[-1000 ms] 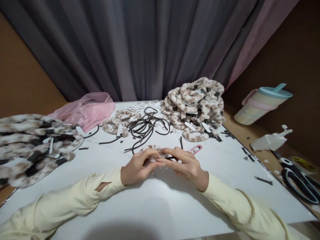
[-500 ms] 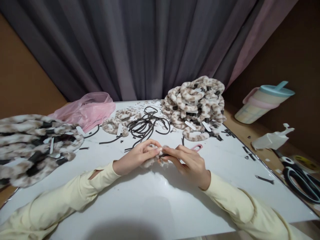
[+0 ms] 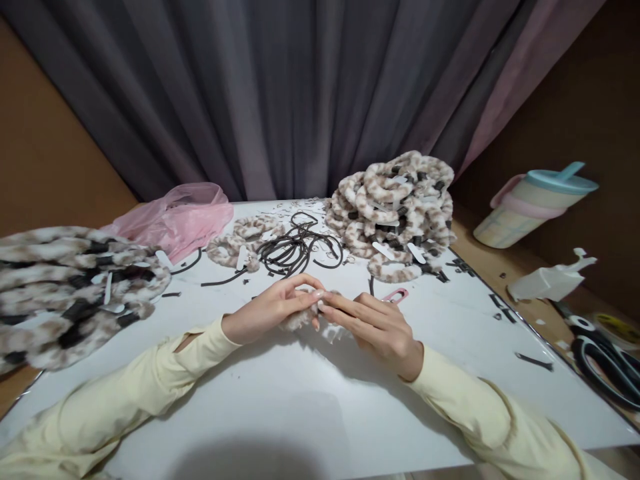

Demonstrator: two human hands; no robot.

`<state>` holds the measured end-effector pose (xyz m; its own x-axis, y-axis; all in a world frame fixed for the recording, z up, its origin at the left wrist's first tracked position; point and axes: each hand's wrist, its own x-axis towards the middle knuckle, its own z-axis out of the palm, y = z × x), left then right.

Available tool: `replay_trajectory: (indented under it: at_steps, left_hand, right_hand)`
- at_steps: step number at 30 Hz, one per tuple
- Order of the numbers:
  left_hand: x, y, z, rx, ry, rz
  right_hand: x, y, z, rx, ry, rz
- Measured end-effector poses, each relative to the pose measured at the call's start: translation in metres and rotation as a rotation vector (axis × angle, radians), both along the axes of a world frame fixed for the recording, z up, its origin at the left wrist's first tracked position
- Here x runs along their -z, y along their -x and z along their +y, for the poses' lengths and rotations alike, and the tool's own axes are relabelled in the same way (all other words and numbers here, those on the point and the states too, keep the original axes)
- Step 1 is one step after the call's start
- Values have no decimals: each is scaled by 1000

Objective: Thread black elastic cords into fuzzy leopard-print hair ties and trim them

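My left hand [image 3: 275,308] and my right hand [image 3: 380,327] meet fingertip to fingertip over the middle of the white table [image 3: 280,407]. Between them they pinch a furry strap [image 3: 299,321], white with grey-brown patches, most of it covered by my fingers. The left thumb and forefinger close on it from one side, while the right fingers press on it from the other. Just beyond my hands lies a tangle of dark cord [image 3: 285,250]. To its left sits a small furry loop [image 3: 240,243] with a white tab.
Furry straps are heaped at the left [image 3: 55,293] and far right [image 3: 395,213]. A pink plastic bag [image 3: 175,217] lies behind. Along the right stand a tumbler [image 3: 530,207], a white bottle [image 3: 547,283] and scissors [image 3: 607,367]. Pink-handled snips [image 3: 397,296] lie past my right hand.
My right fingers have shifted and straightened over the furry strap, hiding the dark part seen between the hands before. My left hand stays in nearly the same place.
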<state>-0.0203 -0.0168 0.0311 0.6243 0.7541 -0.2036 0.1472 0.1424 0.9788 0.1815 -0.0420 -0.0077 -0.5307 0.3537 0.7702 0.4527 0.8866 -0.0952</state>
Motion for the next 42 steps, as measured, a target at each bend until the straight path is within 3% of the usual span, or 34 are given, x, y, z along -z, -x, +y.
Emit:
replay_trajectory:
  at_steps: [9, 18, 23, 29, 35, 42]
  left_hand:
    - [3, 2, 0, 64, -224, 56]
    - [2, 1, -3, -80, -330, 181]
    - [-2, 1, -4, -118, -314, 219]
    - [-8, 2, -5, 7, -112, 167]
    - [-9, 3, -4, 81, -82, 158]
    - [-7, 0, -9, 26, -364, 165]
  right_hand:
    - [-4, 0, 2, 118, -100, -144]
    - [-2, 0, 3, 186, -167, -164]
    - [-1, 0, 3, 186, -184, -180]
    - [-4, 2, 2, 184, -174, -194]
    - [-3, 1, 2, 157, -160, -180]
    - [-1, 2, 4, 128, -176, -167]
